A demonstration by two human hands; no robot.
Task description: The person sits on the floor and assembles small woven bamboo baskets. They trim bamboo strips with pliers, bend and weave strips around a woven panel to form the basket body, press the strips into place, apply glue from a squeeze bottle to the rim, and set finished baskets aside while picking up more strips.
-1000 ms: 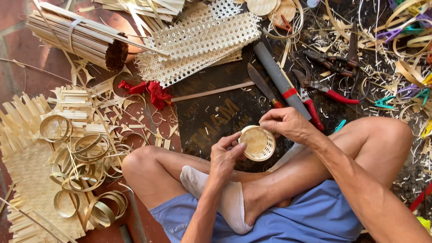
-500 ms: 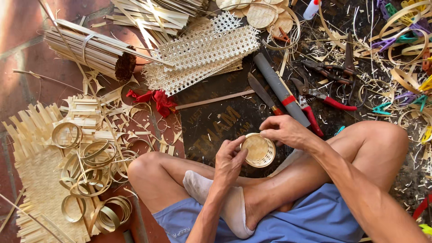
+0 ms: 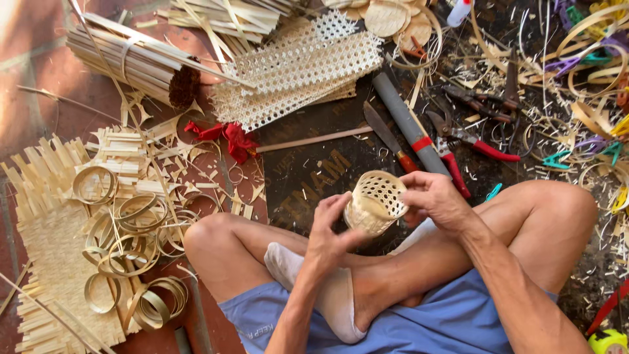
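Observation:
A small round woven cane basket (image 3: 375,202) with an open lattice wall is held over my crossed legs, tilted so its mouth faces up and right. My left hand (image 3: 331,229) grips its lower left side. On its right rim, my right hand (image 3: 436,198) closes with fingers curled over the edge. Both hands are shut on the basket.
Bamboo hoops (image 3: 121,242) and cut strips lie at the left by a woven mat (image 3: 49,262). A lattice cane sheet (image 3: 298,72) and a strip bundle (image 3: 131,59) lie ahead. A knife (image 3: 386,134), grey tube (image 3: 409,124) and red-handled shears (image 3: 468,141) lie near my right knee.
The basket has been turned from mouth-up to tilted on its side, so its lattice wall shows. The view has shifted slightly downward over the floor.

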